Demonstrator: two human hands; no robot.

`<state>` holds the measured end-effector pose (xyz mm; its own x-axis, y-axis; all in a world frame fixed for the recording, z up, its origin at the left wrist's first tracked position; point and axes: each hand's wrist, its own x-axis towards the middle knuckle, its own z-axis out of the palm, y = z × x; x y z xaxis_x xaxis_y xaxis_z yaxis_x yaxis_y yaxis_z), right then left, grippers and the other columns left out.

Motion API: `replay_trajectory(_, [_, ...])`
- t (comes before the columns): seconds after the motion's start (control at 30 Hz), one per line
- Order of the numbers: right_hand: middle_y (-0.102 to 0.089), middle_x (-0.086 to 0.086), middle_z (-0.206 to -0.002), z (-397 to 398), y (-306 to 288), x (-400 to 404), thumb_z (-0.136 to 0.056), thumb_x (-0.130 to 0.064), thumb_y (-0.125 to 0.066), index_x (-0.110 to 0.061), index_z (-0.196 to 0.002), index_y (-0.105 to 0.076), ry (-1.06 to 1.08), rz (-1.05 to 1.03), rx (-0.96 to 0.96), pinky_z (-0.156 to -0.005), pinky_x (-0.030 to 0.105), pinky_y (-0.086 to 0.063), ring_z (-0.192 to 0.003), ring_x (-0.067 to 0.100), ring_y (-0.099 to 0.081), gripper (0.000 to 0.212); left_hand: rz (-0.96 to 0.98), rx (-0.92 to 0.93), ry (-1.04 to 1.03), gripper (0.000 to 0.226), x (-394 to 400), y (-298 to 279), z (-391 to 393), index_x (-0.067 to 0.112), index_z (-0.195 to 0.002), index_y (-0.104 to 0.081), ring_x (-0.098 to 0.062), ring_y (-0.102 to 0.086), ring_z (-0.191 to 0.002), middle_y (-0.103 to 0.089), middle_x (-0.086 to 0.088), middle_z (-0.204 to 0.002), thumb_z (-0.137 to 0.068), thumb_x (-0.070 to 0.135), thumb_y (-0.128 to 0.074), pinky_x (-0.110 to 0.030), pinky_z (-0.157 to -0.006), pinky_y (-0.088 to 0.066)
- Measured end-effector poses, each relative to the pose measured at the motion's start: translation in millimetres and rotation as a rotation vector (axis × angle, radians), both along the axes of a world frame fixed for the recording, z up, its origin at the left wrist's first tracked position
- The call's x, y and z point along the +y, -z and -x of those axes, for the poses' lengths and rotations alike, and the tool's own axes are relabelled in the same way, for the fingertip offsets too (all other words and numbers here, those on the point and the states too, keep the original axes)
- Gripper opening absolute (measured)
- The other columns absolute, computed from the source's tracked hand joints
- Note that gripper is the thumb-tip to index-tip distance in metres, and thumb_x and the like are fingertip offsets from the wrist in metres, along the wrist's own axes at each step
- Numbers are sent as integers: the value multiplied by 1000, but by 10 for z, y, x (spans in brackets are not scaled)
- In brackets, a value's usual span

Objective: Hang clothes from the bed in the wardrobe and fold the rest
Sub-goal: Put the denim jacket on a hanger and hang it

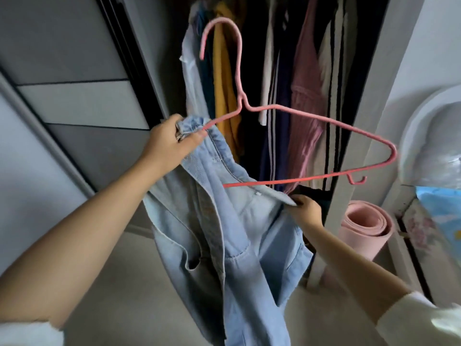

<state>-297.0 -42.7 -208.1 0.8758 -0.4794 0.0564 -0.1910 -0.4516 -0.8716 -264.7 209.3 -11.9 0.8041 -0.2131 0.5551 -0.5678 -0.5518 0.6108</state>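
I hold a light blue denim garment (219,236) up in front of the open wardrobe (287,71). A pink wire hanger (306,118) has its left end tucked inside the denim; its right end and hook stick out free. My left hand (172,143) grips the denim's bunched top edge together with the hanger's left end. Lower down, my right hand (305,208) pinches another edge of the denim, just below the hanger's bottom bar. The rest of the garment hangs down between my arms.
Several clothes hang inside the wardrobe, among them a mustard top (224,78) and a pink dress (306,96). A grey sliding door (74,96) stands at left. A rolled pink mat (366,228) leans at the wardrobe's right foot, by a white round object (429,136).
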Motion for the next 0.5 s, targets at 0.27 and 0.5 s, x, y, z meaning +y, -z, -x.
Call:
replay_trajectory(0.27, [-51,9,-59,110,-731,-438,-79,-26,-69,1,-64,-57,-338,287,-107,-44,11,-33,-45,-3,-43,33,-47,-112,-30,43,485,232,-62,18,-76,-55,4,-57,-57,-62,23,-59,-63,58,-46,-16,-61,-41])
replay_trajectory(0.5, [-42,3,-56,258,-1486,-553,-78,-48,-65,-14,-57,-37,-378,1022,62,-62,30,-32,-68,31,-46,49,-683,-429,-115,50,509,495,-84,1,-59,-53,-33,-52,-32,-50,-18,-41,-72,49,-45,-30,-33,-42])
